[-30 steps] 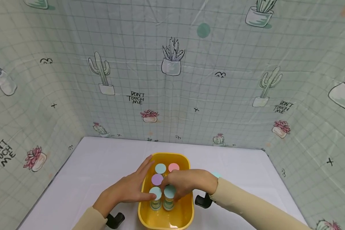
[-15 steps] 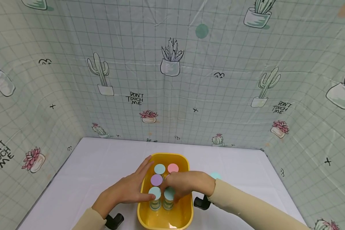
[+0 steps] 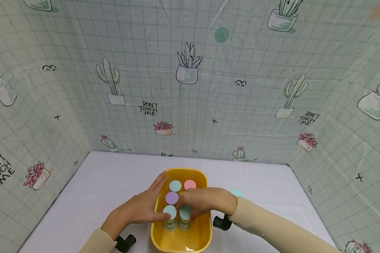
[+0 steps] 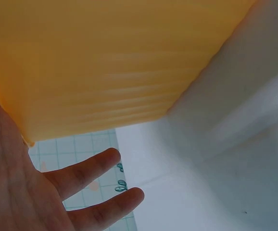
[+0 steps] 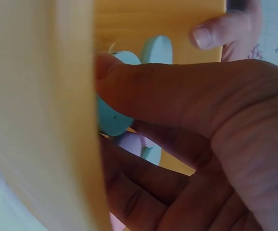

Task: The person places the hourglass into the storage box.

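Observation:
A yellow plastic bin (image 3: 180, 240) holds several small clear jars with coloured lids, standing upright. My right hand (image 3: 199, 203) reaches in over the bin's right side, and its thumb and fingers grip the front right teal-lidded jar (image 3: 185, 212). Beside it stands another teal-lidded jar (image 3: 170, 212). My left hand (image 3: 139, 207) lies at the bin's left rim with fingers spread along the outside. Its thumb points inward over the bin; in the right wrist view that thumb (image 5: 204, 37) is apart from the lids. Whatever lies under my right palm is hidden.
Farther back in the bin are a purple-lidded jar (image 3: 171, 198), a teal-lidded jar (image 3: 175, 185) and a pink-lidded jar (image 3: 190, 184). Right of the bin, a teal round thing (image 3: 237, 193) shows partly behind my right wrist. The table (image 3: 120, 172) is white, with patterned cloth (image 3: 209, 102) around it.

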A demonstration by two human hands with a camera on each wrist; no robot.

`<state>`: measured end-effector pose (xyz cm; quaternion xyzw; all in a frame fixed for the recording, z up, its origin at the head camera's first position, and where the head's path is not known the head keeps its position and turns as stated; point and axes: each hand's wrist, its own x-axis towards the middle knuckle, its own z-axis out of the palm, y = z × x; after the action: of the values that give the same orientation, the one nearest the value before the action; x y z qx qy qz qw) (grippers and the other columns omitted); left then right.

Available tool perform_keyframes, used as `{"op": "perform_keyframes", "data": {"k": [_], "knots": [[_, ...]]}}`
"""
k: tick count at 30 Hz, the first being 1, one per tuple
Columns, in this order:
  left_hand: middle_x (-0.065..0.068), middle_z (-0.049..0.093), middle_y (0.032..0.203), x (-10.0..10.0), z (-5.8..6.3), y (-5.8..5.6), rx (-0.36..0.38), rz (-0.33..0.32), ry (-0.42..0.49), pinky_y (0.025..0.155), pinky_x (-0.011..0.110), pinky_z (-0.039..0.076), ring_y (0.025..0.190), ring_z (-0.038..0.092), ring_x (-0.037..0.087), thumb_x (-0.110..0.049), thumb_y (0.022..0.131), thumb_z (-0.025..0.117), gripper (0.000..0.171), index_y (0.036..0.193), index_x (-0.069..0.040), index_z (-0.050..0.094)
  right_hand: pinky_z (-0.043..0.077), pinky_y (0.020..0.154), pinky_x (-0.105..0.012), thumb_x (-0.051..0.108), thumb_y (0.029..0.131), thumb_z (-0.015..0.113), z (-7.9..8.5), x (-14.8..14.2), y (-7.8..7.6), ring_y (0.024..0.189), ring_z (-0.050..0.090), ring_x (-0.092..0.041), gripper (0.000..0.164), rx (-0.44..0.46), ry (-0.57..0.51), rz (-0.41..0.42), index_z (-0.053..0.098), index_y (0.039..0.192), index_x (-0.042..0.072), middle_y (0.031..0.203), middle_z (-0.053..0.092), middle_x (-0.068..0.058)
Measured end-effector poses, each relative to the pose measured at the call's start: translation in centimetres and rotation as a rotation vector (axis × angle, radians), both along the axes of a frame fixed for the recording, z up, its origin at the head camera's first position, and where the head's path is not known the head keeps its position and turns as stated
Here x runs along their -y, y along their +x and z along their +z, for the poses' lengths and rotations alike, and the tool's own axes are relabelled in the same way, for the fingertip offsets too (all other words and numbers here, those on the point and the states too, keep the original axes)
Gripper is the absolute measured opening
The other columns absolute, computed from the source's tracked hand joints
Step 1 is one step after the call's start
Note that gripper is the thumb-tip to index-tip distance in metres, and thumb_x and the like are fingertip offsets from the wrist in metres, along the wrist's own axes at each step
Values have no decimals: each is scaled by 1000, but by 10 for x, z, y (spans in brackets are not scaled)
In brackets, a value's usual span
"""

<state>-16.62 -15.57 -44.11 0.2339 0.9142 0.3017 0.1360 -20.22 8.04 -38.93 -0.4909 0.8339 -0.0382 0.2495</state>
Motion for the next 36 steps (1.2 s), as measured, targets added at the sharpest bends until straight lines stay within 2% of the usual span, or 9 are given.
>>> {"op": "perform_keyframes", "data": {"k": [8,14,17,21,25,30,33,36], "knots": [[-8,-10,174,-1,-2,0,-5,-5,2,91,64,56,137,54,41,-71,81,69,117,167,-21,8,52,89,-12,10,86,83,10,-9,3,99,65,2,35,44,-71,-59,77,120,17,115,74,13],[-8,-9,175,-2,-1,4,20,1,17,89,66,56,134,56,42,-68,80,72,116,167,-21,10,55,78,-14,17,94,77,24,-40,5,94,68,-4,32,115,-249,-207,73,125,10,120,75,1],[-7,-9,175,-3,-2,5,16,-4,20,90,66,56,137,54,42,-68,80,71,116,167,-20,11,58,83,-21,22,97,73,31,-64,6,101,68,-11,32,87,-355,-275,71,126,10,123,74,-2],[-6,-8,175,-3,-1,3,12,4,21,92,65,55,141,49,41,-69,79,71,117,167,-21,11,60,90,-35,28,99,70,32,-99,7,113,66,-21,36,-26,-444,-357,68,131,11,130,71,-4],[-6,-8,175,-2,0,2,19,17,23,95,65,54,143,48,41,-70,79,71,117,167,-23,10,57,96,-47,33,98,71,23,-134,7,119,64,-27,45,-100,-461,-463,64,136,12,137,67,-5],[-6,-8,175,-2,0,1,17,15,34,93,66,55,142,49,42,-69,79,72,117,167,-23,11,54,101,-55,39,94,74,1,-166,5,130,58,-36,59,-88,-429,-592,57,144,12,146,60,-8],[-6,-8,175,-2,0,0,14,14,36,92,65,56,140,50,42,-69,79,72,117,167,-23,11,56,97,-54,38,92,76,-14,-176,4,130,57,-41,66,-36,-419,-632,53,147,10,149,57,-13],[-7,-8,175,-2,-1,0,12,14,36,92,64,56,140,50,41,-69,78,72,116,167,-24,11,60,89,-48,35,91,78,-27,-179,2,120,63,-40,69,13,-408,-647,52,147,6,148,56,-18]]}}
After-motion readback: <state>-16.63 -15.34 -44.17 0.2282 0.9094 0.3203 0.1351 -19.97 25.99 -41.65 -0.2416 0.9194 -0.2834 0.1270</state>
